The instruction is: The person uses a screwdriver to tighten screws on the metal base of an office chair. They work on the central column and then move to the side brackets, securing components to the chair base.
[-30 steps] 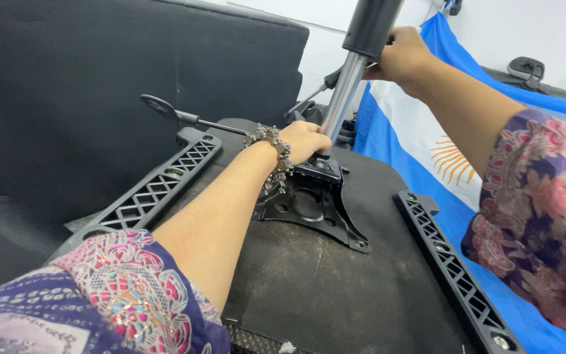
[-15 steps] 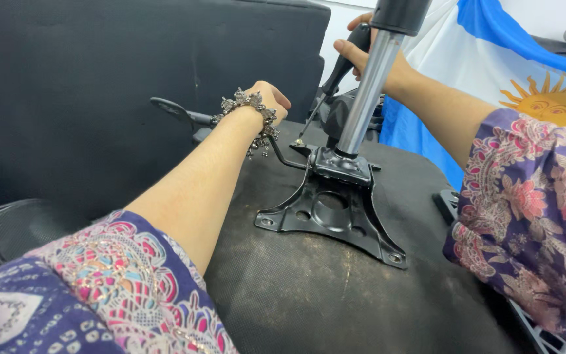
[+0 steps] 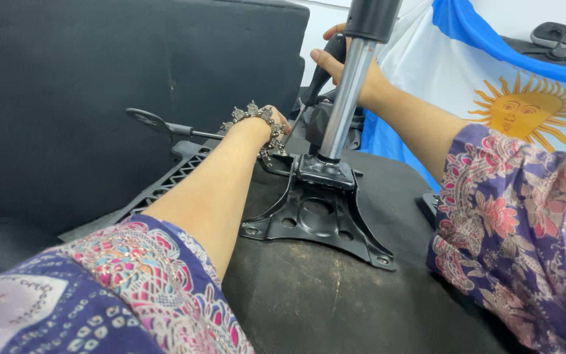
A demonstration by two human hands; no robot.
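An upturned chair seat [image 3: 335,301] lies in front of me, with a black metal mechanism plate [image 3: 322,226] on it. A silver gas cylinder [image 3: 347,108] stands up from the plate. My right hand [image 3: 355,75] reaches behind the cylinder and grips the black handle of a screwdriver [image 3: 325,69], whose thin shaft slants down to the left. My left hand [image 3: 275,126], with a beaded bracelet on its wrist, rests at the plate's far edge beside the shaft's tip. Its fingers are hidden behind the wrist.
A black lever [image 3: 162,124] sticks out to the left of the mechanism. Ribbed black brackets lie at the seat's left side [image 3: 178,177] and right side [image 3: 427,204]. A dark padded backrest [image 3: 67,92] stands at the left. A blue and white flag with a sun [image 3: 525,108] hangs at the right.
My left hand has gone from the top of the plate to its far edge near the lever. My right hand stays up by the cylinder. The view has closed in on the mechanism.
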